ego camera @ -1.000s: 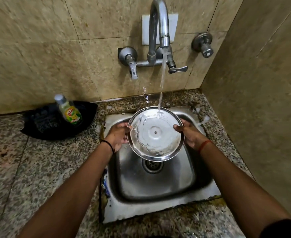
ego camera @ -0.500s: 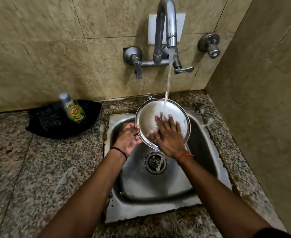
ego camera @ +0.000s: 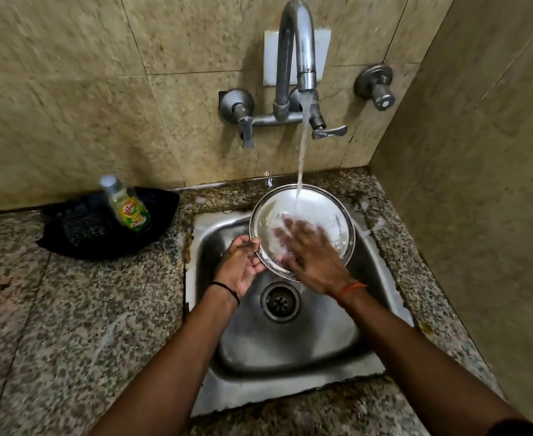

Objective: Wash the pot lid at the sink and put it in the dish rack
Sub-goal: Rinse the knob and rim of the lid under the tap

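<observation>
The pot lid [ego camera: 312,215] is held tilted over the rear half of the sink [ego camera: 290,347], under the stream from the tap [ego camera: 296,58]. The left hand [ego camera: 241,265] grasps the lid's left rim, fingers curled round the edge. The right hand [ego camera: 309,250] lies flat on the lid's face, fingers straight and motion-blurred — grasping nothing. The basin's front half, around the drain [ego camera: 280,302], lies open. A dish-soap bottle [ego camera: 127,204] stands in a black tray [ego camera: 70,234] on the counter [ego camera: 70,325] — well apart, to the left.

Single head view, looking steeply down at sink [ego camera: 365,313] and tiled wall, close.
</observation>
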